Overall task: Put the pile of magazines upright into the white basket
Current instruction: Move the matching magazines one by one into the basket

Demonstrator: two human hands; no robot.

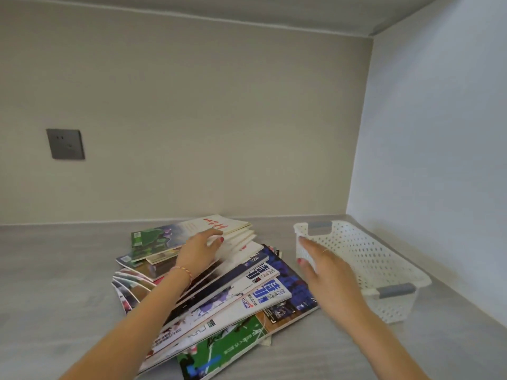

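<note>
A loose, fanned pile of magazines [236, 286] lies flat on the grey surface, with a cream-covered one carrying red lettering [216, 224] at the far end. My left hand [199, 249] rests flat on the upper magazines, fingers spread, gripping nothing that I can see. The white perforated basket [384, 259] with grey handles stands to the right of the pile and holds nothing. My right hand [322, 266] hovers open, fingers apart, in front of the basket's left wall; whether it touches the basket is unclear.
The grey surface [55, 283] ends at a beige back wall with a dark socket plate [65, 144]. A white side wall [439, 160] stands close behind the basket on the right.
</note>
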